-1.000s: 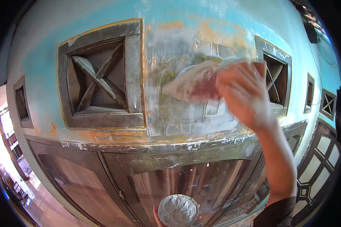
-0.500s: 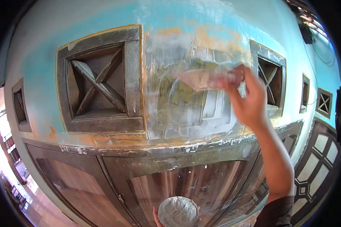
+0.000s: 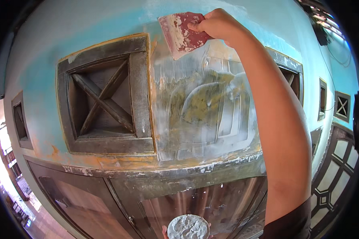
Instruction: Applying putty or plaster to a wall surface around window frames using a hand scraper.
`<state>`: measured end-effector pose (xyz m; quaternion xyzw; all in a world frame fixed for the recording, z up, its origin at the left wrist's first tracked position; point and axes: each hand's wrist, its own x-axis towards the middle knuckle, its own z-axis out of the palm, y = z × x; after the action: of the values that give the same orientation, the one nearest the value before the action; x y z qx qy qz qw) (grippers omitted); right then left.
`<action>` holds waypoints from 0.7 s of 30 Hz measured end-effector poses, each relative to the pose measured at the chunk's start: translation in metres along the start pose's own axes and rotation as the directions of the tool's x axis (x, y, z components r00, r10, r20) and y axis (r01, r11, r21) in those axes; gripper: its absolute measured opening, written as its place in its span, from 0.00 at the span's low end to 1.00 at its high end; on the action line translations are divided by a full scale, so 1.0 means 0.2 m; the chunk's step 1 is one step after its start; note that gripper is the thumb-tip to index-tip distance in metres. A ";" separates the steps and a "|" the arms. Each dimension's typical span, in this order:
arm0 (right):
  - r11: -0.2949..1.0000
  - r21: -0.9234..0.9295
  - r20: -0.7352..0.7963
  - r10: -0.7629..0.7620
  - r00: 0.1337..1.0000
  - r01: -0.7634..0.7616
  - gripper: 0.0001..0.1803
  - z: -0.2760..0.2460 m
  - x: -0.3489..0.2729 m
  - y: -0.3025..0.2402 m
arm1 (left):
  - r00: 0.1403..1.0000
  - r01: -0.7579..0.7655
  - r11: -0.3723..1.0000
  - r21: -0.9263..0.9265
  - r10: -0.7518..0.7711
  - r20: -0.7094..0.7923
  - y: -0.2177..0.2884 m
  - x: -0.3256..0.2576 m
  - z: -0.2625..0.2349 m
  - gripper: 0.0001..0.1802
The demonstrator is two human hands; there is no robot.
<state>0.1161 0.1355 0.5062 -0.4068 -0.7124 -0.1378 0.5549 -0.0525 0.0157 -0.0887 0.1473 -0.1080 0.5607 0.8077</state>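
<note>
The right hand [image 3: 217, 24] was clamped on a red putty scraper [image 3: 181, 34] held high against the filler-smeared wall [image 3: 203, 115], seemingly mid-skimming, calling for a steady downward stroke; left hand [image 3: 187, 235] barely visible, grip unclear, beneath a round filler pad [image 3: 188, 227].

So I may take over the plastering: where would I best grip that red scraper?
Probably by its narrow top edge, coming from the right, as the right hand does now. The red scraper widens toward its lower left edge on the wall, which must stay free.
</note>
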 end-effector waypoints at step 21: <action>0.503 -0.864 -0.028 -0.060 0.998 0.006 0.37 -0.21 0.13 0.22 | 0.924 -0.075 0.993 0.091 0.104 -0.367 -0.13 0.11 -0.10 0.50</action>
<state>0.1753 0.1481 0.5322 -0.6115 -0.5413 -0.4961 0.2947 -0.0206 0.0331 -0.1031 0.0639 0.0614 0.6185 0.7808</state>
